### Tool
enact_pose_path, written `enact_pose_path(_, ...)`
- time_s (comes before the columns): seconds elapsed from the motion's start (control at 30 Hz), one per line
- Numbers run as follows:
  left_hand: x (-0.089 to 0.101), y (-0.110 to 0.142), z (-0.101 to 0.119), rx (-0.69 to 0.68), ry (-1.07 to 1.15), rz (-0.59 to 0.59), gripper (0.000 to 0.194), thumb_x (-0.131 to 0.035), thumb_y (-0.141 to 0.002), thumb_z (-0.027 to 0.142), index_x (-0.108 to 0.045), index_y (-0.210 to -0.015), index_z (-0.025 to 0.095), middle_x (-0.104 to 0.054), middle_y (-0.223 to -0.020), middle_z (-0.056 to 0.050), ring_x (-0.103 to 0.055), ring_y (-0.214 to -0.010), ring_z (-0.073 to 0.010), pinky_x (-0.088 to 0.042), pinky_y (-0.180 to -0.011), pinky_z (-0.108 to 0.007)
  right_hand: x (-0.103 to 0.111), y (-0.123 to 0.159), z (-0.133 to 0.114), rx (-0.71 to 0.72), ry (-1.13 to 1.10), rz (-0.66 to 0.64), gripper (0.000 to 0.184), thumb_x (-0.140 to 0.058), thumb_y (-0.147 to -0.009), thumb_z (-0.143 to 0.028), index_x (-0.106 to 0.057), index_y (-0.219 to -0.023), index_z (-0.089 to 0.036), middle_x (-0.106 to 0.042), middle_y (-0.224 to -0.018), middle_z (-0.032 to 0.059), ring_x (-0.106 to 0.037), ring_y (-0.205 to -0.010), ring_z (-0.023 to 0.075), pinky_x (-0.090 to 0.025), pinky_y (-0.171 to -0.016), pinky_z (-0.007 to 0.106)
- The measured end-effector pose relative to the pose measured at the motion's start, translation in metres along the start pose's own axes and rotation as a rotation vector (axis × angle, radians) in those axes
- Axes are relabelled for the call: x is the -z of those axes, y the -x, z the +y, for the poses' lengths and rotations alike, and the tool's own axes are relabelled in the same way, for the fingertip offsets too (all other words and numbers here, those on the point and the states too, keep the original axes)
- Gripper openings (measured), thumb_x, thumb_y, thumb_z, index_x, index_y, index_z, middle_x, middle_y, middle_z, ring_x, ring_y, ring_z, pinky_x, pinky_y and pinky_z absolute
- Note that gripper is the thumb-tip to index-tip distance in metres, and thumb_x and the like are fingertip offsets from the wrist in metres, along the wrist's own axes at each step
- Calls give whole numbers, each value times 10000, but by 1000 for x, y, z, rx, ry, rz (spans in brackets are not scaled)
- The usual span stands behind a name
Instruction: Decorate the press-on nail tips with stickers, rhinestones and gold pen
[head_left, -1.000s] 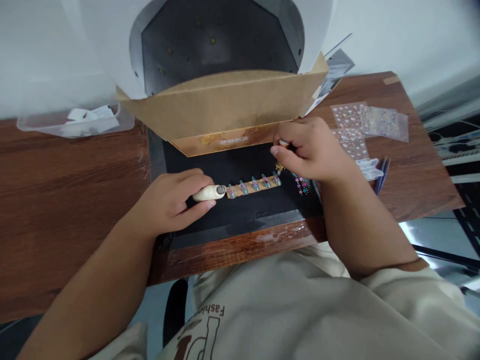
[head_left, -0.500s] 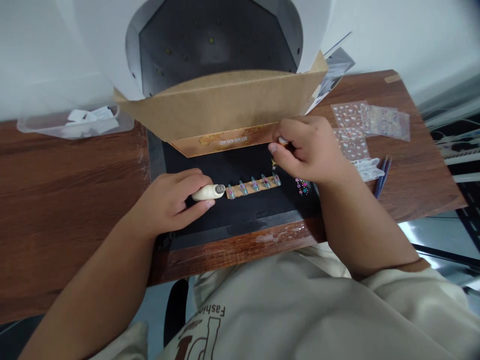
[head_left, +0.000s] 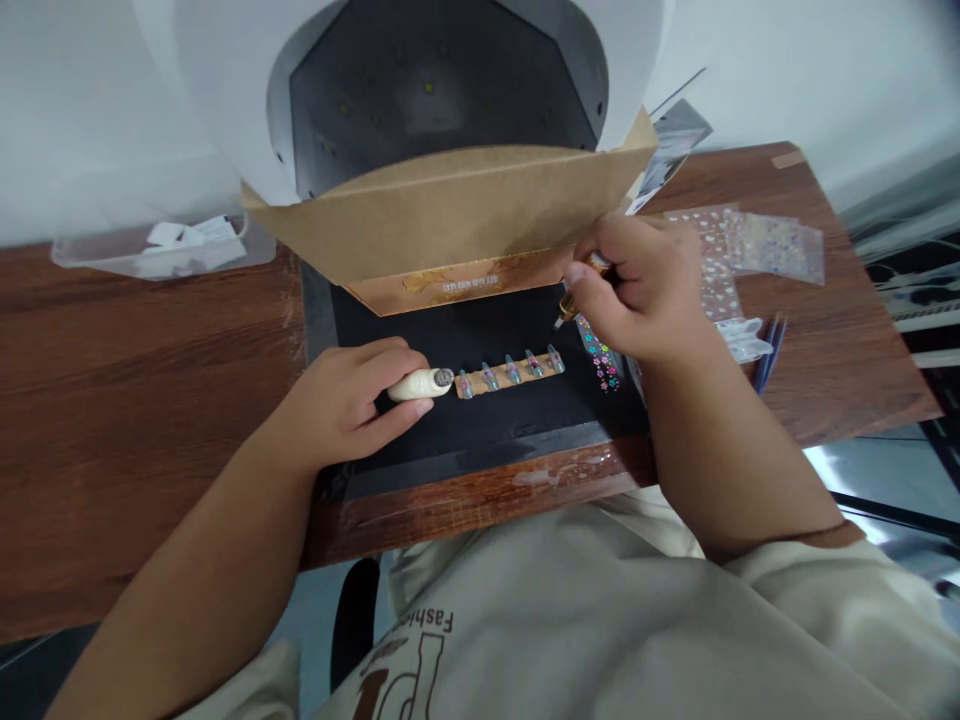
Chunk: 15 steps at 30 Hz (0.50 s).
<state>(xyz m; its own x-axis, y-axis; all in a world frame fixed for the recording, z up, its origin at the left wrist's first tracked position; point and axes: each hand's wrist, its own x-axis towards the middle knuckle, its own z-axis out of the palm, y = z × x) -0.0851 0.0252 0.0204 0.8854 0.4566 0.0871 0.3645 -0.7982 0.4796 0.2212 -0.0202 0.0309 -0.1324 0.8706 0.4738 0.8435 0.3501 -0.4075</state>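
Note:
My left hand (head_left: pixel 345 400) is closed around the cream handle (head_left: pixel 420 384) of a wooden nail holder (head_left: pixel 511 372), a strip that carries several painted false nails and lies on a black mat (head_left: pixel 487 420). My right hand (head_left: pixel 645 290) is closed on a small gold tool (head_left: pixel 571 300), its tip raised above and to the right of the strip's right end. A strip of coloured flower stickers (head_left: pixel 602 362) lies on the mat just below that hand.
A brown cardboard flap (head_left: pixel 450 205) stands behind the mat, with a white nail lamp (head_left: pixel 435 80) above it. Clear sticker sheets (head_left: pixel 765 245) and blue-handled tools (head_left: pixel 766 350) lie on the wooden desk (head_left: pixel 135 380) at right. A clear plastic tray (head_left: pixel 157 250) sits at far left.
My right hand has lifted and moved right, away from the last nail on the strip, uncovering more of the flower stickers. My left hand has kept still on the handle.

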Motion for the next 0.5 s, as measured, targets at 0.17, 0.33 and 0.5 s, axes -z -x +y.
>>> enact_pose_path(0.17, 2, 0, 2, -5, -3, 13, 133, -525, -936, 332, -558, -936, 203, -579, -767, -3, -523, -618, -127, -381, -560, -254, -1, -1, 4, 55, -52, -82, 171, -560, -867, -344, -525, -740, -234, -512, -587, -3, -522, -548, 173, -434, -593, 352)
enact_pose_path(0.33, 2, -1, 2, 0, 11, 13, 142, -523, -931, 342, -560, -925, 205, -587, -764, -5, -523, -613, -130, -382, -559, -259, 0, -1, 5, 27, 12, -20, 165, -556, -868, -358, -542, -753, -240, -546, -593, 8, -515, -556, 172, -416, -576, 342)
enact_pose_path(0.5, 2, -1, 3, 17, 5, -5, 160, -516, -936, 357, -559, -953, 204, -606, -795, -14, -539, -637, -135, -396, -571, -262, 0, 0, 5, 34, -22, -48, 178, -544, -892, -382, -570, -780, -245, -563, -607, 12, -556, -586, 184, -438, -602, 347)
